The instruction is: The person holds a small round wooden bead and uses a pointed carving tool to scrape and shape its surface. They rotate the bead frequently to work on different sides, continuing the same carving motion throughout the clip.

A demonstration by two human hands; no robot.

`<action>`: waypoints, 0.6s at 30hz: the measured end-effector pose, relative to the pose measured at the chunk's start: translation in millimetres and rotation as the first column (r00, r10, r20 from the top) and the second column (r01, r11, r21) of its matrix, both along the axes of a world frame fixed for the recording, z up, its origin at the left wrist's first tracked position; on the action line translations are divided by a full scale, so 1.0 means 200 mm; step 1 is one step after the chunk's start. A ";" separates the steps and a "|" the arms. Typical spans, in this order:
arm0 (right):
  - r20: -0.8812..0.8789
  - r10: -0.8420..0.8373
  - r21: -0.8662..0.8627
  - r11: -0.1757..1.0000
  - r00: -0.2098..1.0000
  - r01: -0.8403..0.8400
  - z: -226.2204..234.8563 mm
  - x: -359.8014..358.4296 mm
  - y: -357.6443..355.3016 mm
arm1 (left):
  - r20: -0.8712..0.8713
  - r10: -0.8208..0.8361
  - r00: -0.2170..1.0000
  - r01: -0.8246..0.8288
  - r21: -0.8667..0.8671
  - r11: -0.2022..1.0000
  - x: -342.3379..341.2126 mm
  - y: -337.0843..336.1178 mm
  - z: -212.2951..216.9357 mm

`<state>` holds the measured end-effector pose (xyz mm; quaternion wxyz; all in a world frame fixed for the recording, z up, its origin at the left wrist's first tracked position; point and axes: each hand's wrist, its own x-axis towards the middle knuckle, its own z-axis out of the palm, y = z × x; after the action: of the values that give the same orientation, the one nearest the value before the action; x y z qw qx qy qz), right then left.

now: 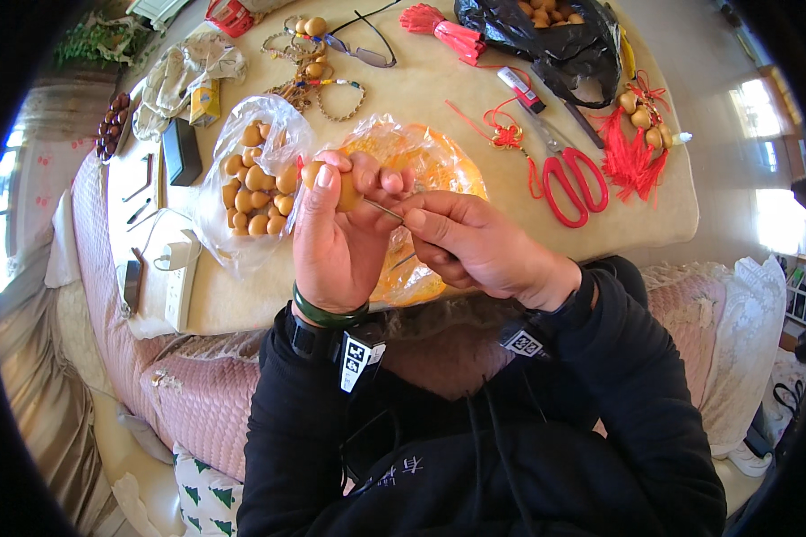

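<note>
My left hand (331, 242) is raised over the table's near side, its fingers closed around a small tan gourd (347, 193). A bit of red cord shows at the gourd's far end. In my right hand (488, 242) a thin metal needle (383, 208) is pinched between thumb and fingers. Its tip meets the gourd's near end; whether it has gone inside cannot be made out. Just left of my left hand, several similar gourds (255, 192) lie in a transparent plastic bag (282, 115). Beneath both hands spreads an orange-printed plastic bag (452, 161).
Red-handled scissors (571, 199), a red knotted cord (508, 136), a glue stick (521, 89) and red tassels (634, 161) lie to the right. A black bag (591, 54) of gourds sits at the far right. Glasses (367, 54), bracelets (338, 98) and a power strip (181, 282) are also on the table.
</note>
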<state>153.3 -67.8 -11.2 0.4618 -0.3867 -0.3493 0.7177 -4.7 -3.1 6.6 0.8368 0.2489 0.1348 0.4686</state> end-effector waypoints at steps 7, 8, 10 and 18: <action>0.621 -0.579 0.717 0.691 0.528 -0.086 0.06 0.00 0.02 | -0.162 0.138 0.977 -0.151 -0.070 0.986 0.01 0.02 -0.01; 0.643 -0.548 0.697 0.708 0.535 -0.112 0.05 0.00 0.02 | -0.132 0.119 0.984 -0.127 -0.050 0.991 0.02 0.02 -0.02; 0.594 -0.543 0.706 0.705 0.593 -0.062 0.04 0.01 0.01 | -0.105 0.093 0.990 -0.097 -0.028 0.995 0.02 0.01 -0.03; 0.359 -0.427 0.606 0.783 0.830 0.141 -0.05 -0.06 0.04 | -0.136 0.198 0.971 -0.193 0.047 0.980 0.05 -0.03 0.01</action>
<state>141.4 -60.5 -21.2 0.5588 -0.4498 -0.5803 0.3856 5.9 -9.3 7.6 0.7707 0.2806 0.2092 0.5325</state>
